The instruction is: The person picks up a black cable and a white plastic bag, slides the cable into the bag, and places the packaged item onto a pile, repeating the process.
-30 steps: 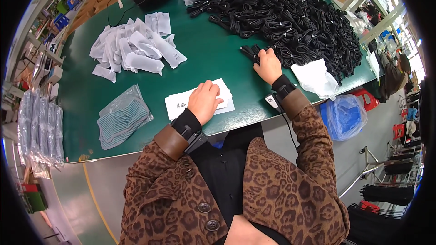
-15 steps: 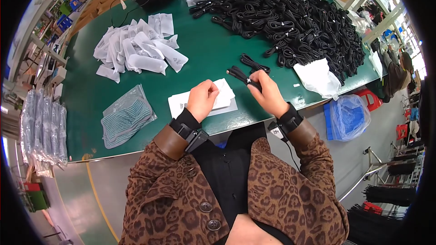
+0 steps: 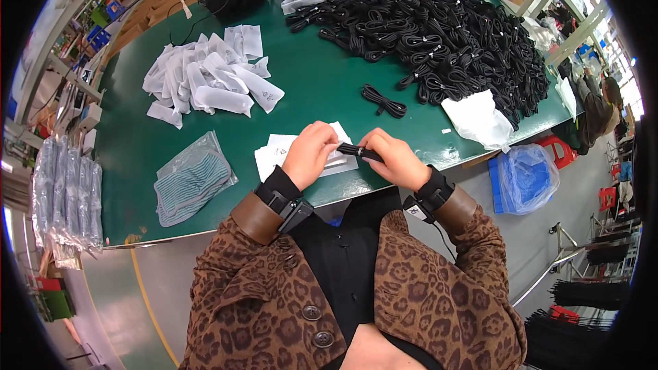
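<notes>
A folded bundle of black cable [image 3: 361, 152] is level between my two hands, near the table's front edge. Its right part is in the closed fingers of my right hand [image 3: 399, 159]. My left hand [image 3: 308, 155] pinches the edge of a white bag at the bundle's left end; the fingers partly hide how far the end reaches into it. Beneath lie flat white bags [image 3: 271, 156], stacked unevenly. Just beyond my right hand, a single black cable bundle [image 3: 384, 101] rests on the green table [image 3: 301, 82].
A large heap of black cable bundles [image 3: 439, 41] covers the back right. Filled white bags [image 3: 205, 75] are piled at the left, behind striped gloves in a clear bag [image 3: 193, 178]. A crumpled white bag [image 3: 478, 118] lies at the right edge, above a plastic-lined blue bin [image 3: 524, 178].
My right hand has brought the cable bundle left and down to my left fingertips. The bundle has turned level, and my left hand has stayed nearly in place.
</notes>
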The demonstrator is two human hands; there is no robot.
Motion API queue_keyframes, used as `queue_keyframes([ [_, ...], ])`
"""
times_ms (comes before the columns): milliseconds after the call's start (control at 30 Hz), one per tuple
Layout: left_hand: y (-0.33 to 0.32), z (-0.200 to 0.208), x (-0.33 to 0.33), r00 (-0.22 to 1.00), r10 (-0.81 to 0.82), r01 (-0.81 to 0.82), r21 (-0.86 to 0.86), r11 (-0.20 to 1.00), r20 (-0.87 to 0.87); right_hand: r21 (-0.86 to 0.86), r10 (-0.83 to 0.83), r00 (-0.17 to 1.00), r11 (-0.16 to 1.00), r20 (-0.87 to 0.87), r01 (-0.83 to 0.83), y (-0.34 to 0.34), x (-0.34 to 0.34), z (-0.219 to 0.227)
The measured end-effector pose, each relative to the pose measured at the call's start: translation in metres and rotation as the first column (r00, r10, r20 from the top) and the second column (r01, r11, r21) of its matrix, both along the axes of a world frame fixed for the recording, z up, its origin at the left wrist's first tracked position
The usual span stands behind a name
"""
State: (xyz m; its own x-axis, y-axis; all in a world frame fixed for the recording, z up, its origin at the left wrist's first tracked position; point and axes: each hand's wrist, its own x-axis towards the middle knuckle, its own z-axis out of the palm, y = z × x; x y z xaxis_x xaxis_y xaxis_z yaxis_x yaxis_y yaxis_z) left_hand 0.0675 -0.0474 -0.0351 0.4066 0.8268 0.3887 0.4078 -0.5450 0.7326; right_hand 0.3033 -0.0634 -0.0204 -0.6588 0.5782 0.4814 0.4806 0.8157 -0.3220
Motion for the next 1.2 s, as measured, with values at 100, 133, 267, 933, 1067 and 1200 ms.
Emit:
queue_keyframes([
  [100,-0.001,0.012,0.0,0.993,-0.085,0.098,0.166,0.981,-0.08,-0.879,-0.39,0.877,0.471,-0.282,-0.073,0.001,-0.001,-0.004],
  [133,0.001,0.018,-0.001,0.987,-0.117,0.138,0.214,0.967,-0.109,-0.877,-0.39,0.876,0.476,-0.284,-0.073,0.004,-0.002,-0.003],
  [267,0.005,0.024,-0.006,0.985,-0.1,0.138,0.298,0.945,-0.141,-0.825,-0.42,0.862,0.566,-0.283,0.006,0.007,-0.015,-0.006],
  [933,0.02,0.043,0.004,0.742,0.006,0.276,-0.314,0.908,0.67,-0.119,-0.128,0.864,0.99,-0.487,0.08,-0.005,-0.06,0.059],
  [1067,0.023,0.062,-0.011,0.859,0.019,0.289,-0.516,0.806,0.511,-0.194,-0.085,0.859,0.981,-0.505,-0.017,0.015,-0.056,0.044],
  [1200,0.033,0.069,-0.045,0.874,0.151,0.014,-0.335,0.942,0.461,-0.556,-0.364,0.627,0.82,-0.688,-0.134,0.044,-0.053,0.051],
])
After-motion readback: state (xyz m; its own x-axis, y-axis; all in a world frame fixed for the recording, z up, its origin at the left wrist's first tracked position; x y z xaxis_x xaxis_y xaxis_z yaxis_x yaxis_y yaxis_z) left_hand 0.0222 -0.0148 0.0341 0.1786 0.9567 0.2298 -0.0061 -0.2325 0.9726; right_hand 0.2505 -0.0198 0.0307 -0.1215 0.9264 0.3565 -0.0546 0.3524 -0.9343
